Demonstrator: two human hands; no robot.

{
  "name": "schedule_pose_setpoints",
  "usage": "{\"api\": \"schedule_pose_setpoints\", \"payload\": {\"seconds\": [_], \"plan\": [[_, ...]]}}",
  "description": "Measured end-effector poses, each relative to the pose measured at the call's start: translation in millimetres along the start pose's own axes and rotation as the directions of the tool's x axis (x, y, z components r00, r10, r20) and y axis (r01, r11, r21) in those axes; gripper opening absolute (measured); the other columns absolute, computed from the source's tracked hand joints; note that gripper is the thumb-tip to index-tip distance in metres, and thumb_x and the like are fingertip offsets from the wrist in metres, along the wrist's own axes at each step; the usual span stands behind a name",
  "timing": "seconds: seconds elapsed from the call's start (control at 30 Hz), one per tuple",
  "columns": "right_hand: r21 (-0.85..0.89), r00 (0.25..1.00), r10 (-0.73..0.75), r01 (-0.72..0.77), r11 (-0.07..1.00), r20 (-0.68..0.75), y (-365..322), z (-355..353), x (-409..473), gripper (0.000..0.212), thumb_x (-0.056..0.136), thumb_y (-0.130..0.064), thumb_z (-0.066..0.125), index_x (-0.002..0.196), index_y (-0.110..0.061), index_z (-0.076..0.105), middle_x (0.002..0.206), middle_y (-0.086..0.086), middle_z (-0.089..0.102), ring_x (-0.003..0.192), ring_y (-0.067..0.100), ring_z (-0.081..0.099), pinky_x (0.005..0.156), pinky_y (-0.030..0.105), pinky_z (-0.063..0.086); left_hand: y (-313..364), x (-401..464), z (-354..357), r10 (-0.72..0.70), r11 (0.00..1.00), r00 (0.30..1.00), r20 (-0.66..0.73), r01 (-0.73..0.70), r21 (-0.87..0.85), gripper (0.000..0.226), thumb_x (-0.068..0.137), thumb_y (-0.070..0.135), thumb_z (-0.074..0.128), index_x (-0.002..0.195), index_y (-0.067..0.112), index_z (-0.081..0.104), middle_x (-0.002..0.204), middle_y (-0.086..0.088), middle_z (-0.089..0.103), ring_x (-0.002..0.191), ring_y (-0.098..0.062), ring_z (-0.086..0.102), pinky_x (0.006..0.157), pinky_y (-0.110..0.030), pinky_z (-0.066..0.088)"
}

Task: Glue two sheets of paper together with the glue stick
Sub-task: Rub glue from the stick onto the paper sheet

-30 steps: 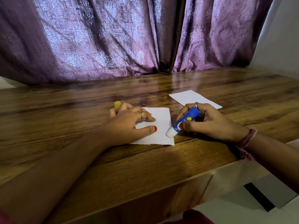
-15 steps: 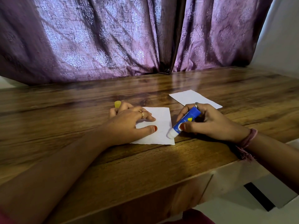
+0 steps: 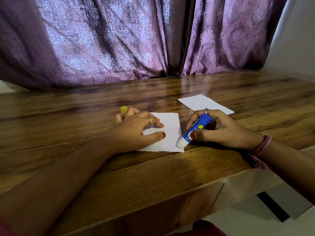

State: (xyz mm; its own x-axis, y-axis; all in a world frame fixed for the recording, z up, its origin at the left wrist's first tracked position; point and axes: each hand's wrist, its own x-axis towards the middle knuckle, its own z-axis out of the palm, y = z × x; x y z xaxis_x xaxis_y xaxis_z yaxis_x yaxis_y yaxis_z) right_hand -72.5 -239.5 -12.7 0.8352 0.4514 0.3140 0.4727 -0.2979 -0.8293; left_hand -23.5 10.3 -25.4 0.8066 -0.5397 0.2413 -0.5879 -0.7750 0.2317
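Observation:
A white sheet of paper (image 3: 171,128) lies on the wooden table (image 3: 85,116). My left hand (image 3: 134,132) presses flat on its left part, thumb and forefinger spread, with a yellow cap (image 3: 124,109) tucked between the outer fingers. My right hand (image 3: 225,131) grips a blue glue stick (image 3: 196,129), tilted down to the left. Its white tip touches the sheet near the front right corner. A second white sheet (image 3: 201,102) lies farther back on the right, partly behind my right hand.
A purple patterned curtain (image 3: 119,40) hangs along the table's far edge. The table's front edge (image 3: 153,198) runs diagonally below my arms. A pale wall (image 3: 296,40) rises at the right, with light flooring beyond the table's front right.
The glue stick's tip has slid a little toward me along the right edge of the sheet. My left hand has stayed put on the paper.

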Motion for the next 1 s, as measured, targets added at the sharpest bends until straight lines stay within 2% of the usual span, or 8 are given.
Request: {"api": "schedule_pose_setpoints", "payload": {"seconds": [0.3, 0.5, 0.6, 0.67, 0.73, 0.8, 0.9, 1.0], "plan": [[-0.024, 1.000, 0.000, 0.000, 1.000, -0.003, -1.1, 0.1, -1.3, 0.012, 0.076, -0.011, 0.068, 0.087, -0.016, 0.067, 0.076, -0.006, 0.070, 0.067, 0.011, 0.060, 0.064, 0.022, 0.050, -0.2, -0.4, -0.4, -0.001, 1.000, 1.000, 0.010, 0.001, -0.004, 0.050, 0.073, 0.076, 0.037, 0.113, 0.051, 0.056, 0.123, 0.035, 0.044, 0.108, 0.004, 0.019, 0.083, -0.031, 0.009], [-0.001, 1.000, -0.007, 0.007, 1.000, -0.023, -0.5, 1.0, -0.8, 0.011, 0.074, -0.010, 0.068, 0.084, -0.015, 0.067, 0.074, 0.004, 0.067, 0.066, 0.024, 0.054, 0.062, 0.031, 0.046, 1.4, -0.3, -1.0, -0.005, 1.000, 1.000, 0.004, 0.005, 0.009, 0.054, 0.071, 0.077, 0.035, 0.114, 0.052, 0.056, 0.121, 0.037, 0.043, 0.104, 0.005, 0.018, 0.075, -0.028, 0.008], [-0.024, 1.000, -0.004, 0.004, 1.000, -0.006, -1.5, 0.3, -1.4, 0.011, 0.074, -0.010, 0.068, 0.083, -0.016, 0.068, 0.073, 0.003, 0.067, 0.065, 0.021, 0.055, 0.062, 0.031, 0.046, 2.0, -0.4, -1.6, 0.007, 1.000, 1.000, -0.005, -0.007, 0.027, 0.055, 0.071, 0.078, 0.033, 0.114, 0.052, 0.056, 0.120, 0.037, 0.043, 0.100, 0.008, 0.016, 0.071, -0.026, 0.007], [-0.012, 0.999, 0.003, -0.004, 1.000, -0.053, -1.6, -0.5, -0.8, 0.010, 0.075, -0.010, 0.067, 0.083, -0.016, 0.067, 0.070, -0.003, 0.066, 0.061, 0.013, 0.054, 0.058, 0.023, 0.045, 1.4, -1.5, -2.0, 0.010, 0.999, 1.000, -0.011, -0.010, 0.034, 0.054, 0.071, 0.078, 0.033, 0.114, 0.053, 0.056, 0.120, 0.037, 0.044, 0.099, 0.008, 0.016, 0.071, -0.026, 0.007], [0.050, 0.991, 0.011, -0.005, 0.999, -0.133, -1.9, 0.2, 0.1, 0.007, 0.078, -0.008, 0.067, 0.081, -0.014, 0.067, 0.063, -0.008, 0.064, 0.053, 0.006, 0.052, 0.051, 0.017, 0.043, 0.9, -2.4, -2.6, 0.012, 0.999, 1.000, -0.010, -0.012, 0.035, 0.054, 0.071, 0.078, 0.033, 0.114, 0.054, 0.055, 0.119, 0.038, 0.045, 0.099, 0.007, 0.017, 0.071, -0.026, 0.008], [0.140, 0.969, 0.062, -0.029, 0.990, -0.240, -1.6, 1.2, -0.6, 0.013, 0.084, -0.005, 0.067, 0.076, -0.016, 0.068, 0.054, -0.006, 0.059, 0.045, 0.007, 0.048, 0.045, 0.019, 0.040, 1.1, -3.0, -3.8, 0.013, 0.999, 1.000, -0.004, -0.013, 0.040, 0.054, 0.071, 0.079, 0.032, 0.115, 0.055, 0.054, 0.119, 0.038, 0.044, 0.100, 0.006, 0.017, 0.071, -0.028, 0.008], [0.321, 0.909, 0.254, -0.145, 0.936, -0.331, -2.1, -2.1, -5.0, 0.015, 0.087, -0.010, 0.062, 0.079, -0.022, 0.068, 0.059, 0.002, 0.059, 0.051, 0.015, 0.051, 0.050, 0.026, 0.041, 2.9, -4.2, -6.0, 0.011, 0.997, 1.000, 0.003, -0.011, 0.082, 0.057, 0.071, 0.081, 0.029, 0.116, 0.056, 0.053, 0.115, 0.037, 0.043, 0.100, 0.004, 0.018, 0.070, -0.028, 0.008], [0.419, 0.874, 0.354, -0.199, 0.886, -0.333, -3.3, -6.1, -10.2, 0.008, 0.088, -0.013, 0.059, 0.092, -0.015, 0.066, 0.062, -0.001, 0.058, 0.054, 0.011, 0.053, 0.052, 0.026, 0.045, 5.9, -5.8, -9.0, 0.005, 0.993, 1.000, 0.022, -0.008, 0.120, 0.060, 0.072, 0.082, 0.025, 0.119, 0.056, 0.052, 0.115, 0.033, 0.042, 0.101, 0.001, 0.020, 0.071, -0.029, 0.008]]}}
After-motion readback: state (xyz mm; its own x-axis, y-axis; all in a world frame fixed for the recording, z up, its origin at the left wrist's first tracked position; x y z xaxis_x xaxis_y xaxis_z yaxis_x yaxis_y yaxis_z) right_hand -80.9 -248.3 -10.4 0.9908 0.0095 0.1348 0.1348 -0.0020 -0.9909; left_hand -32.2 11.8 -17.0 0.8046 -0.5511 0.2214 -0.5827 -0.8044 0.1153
